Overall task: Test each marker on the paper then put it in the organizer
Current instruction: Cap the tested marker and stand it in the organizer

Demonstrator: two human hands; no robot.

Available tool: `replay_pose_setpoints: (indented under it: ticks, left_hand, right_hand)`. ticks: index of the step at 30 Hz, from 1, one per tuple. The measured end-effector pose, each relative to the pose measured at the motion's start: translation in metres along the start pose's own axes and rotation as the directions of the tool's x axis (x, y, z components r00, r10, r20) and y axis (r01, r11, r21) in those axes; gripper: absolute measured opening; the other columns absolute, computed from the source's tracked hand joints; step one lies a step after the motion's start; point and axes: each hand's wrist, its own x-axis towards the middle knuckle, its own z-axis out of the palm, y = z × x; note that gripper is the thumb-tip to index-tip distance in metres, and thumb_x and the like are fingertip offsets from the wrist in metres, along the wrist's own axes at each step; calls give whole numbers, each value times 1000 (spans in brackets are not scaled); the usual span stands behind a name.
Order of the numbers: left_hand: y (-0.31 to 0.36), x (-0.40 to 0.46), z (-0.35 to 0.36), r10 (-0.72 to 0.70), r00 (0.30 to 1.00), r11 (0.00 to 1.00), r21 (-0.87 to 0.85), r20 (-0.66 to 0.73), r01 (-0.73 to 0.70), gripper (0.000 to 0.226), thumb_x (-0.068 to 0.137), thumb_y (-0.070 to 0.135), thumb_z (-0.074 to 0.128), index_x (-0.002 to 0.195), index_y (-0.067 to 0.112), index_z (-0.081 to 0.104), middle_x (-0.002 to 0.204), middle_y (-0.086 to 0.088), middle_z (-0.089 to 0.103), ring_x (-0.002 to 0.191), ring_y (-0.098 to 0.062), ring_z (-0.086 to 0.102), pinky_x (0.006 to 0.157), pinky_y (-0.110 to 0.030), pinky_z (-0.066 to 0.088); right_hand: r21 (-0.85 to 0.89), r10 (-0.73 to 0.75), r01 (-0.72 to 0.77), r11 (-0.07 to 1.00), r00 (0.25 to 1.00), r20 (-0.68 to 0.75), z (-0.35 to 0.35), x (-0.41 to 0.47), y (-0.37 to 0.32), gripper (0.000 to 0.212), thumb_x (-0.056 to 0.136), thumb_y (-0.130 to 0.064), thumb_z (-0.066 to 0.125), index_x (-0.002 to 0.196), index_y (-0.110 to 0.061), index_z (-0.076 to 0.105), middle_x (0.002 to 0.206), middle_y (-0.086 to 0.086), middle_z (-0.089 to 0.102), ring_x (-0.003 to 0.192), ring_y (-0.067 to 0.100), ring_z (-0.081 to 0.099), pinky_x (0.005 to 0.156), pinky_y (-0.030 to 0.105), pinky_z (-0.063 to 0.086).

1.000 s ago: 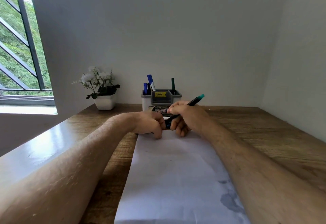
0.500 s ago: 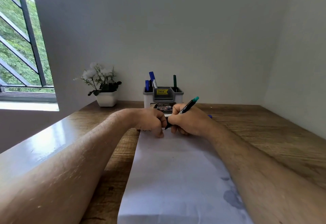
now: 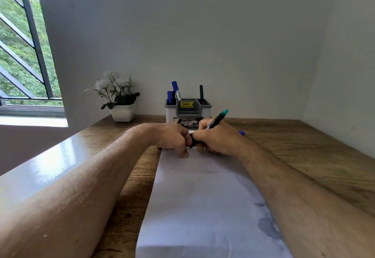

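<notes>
On a wooden table (image 3: 304, 148), the left hand (image 3: 174, 138) curls at the top edge of the paper (image 3: 203, 197), pinching the marker's (image 3: 216, 119) lower end. The right hand (image 3: 217, 139) grips its barrel, teal end tilted up. Behind stands the organizer (image 3: 187, 111).

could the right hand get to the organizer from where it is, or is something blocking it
Probably yes. The right hand grips the marker at the far end of the paper, and the organizer stands just behind it on the table, with nothing visible between them.
</notes>
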Motion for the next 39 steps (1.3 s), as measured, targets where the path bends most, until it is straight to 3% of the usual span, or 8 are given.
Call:
replay_pose_setpoints:
  ticks: [4, 8, 12, 14, 20, 26, 33, 39]
  left_hand:
    - [0, 1, 0, 0, 1000, 1000, 3, 6, 0, 24, 85, 8, 70, 90, 25, 55, 94, 1, 55, 86, -14, 52, 74, -27, 43]
    - [-2, 2, 0, -1, 1000, 1000, -5, 10, 1, 24, 84, 8, 71, 95, 25, 57, 99, 0, 57, 92, -17, 53, 89, -36, 47]
    - [-1, 1, 0, 9, 1000, 1000, -12, 10, -9, 24, 85, 7, 71, 93, 25, 56, 95, 2, 55, 85, -14, 51, 75, -28, 45]
    - [-2, 1, 0, 8, 1000, 1000, -12, 5, -8, 25, 84, 8, 71, 97, 24, 57, 96, 2, 55, 84, -13, 51, 72, -26, 44]
    - [-2, 2, 0, 9, 1000, 1000, -19, 7, -8, 24, 85, 8, 71, 93, 25, 56, 96, 1, 56, 86, -14, 52, 75, -28, 44]
    - [-3, 3, 0, 5, 1000, 1000, -22, 11, -5, 25, 84, 9, 71, 97, 25, 57, 100, 2, 56, 90, -15, 52, 79, -29, 44]
    - [-1, 0, 0, -3, 1000, 1000, -9, 19, 3, 32, 85, 8, 70, 114, 17, 59, 109, -3, 57, 95, -17, 52, 86, -32, 45]
    - [-4, 0, 0, -3, 1000, 1000, -10, -15, 3, 24, 84, 14, 70, 105, 20, 61, 110, -5, 60, 96, -20, 55, 91, -38, 48]
  right_hand:
    - [-14, 14, -14, 1000, 1000, 3, 0, 1, -1, 14, 85, -24, 63, 77, -15, 55, 63, 3, 69, 34, 0, 44, 45, 24, 35]
    - [67, 42, -43, 997, 999, 8, -2, 3, 1, 22, 79, -21, 63, 62, -19, 49, 53, 5, 62, 41, 16, 41, 44, 26, 32]
    - [20, 63, -63, 998, 998, -8, 0, 2, 0, 16, 82, -23, 64, 72, -18, 52, 62, 4, 70, 41, 11, 42, 45, 25, 34]
    - [11, 65, -65, 998, 997, -28, 0, 3, 0, 18, 83, -23, 63, 70, -18, 51, 57, 2, 67, 42, 12, 43, 45, 25, 34]
    - [1, 61, -61, 998, 998, -26, -1, 3, 0, 15, 82, -24, 64, 72, -18, 54, 65, 5, 73, 42, 11, 43, 45, 24, 35]
    - [1, 73, -73, 997, 997, -39, 0, 5, 1, 19, 84, -23, 62, 69, -19, 50, 56, 3, 66, 42, 13, 44, 45, 25, 35]
    - [-28, 94, -97, 995, 990, -106, -1, 3, -2, 22, 86, -21, 60, 67, -18, 48, 54, 2, 63, 43, 13, 45, 43, 22, 36]
    - [75, 99, -90, 993, 988, -122, -2, 4, -1, 22, 85, -21, 59, 66, -17, 48, 54, 4, 62, 39, 13, 42, 44, 22, 33]
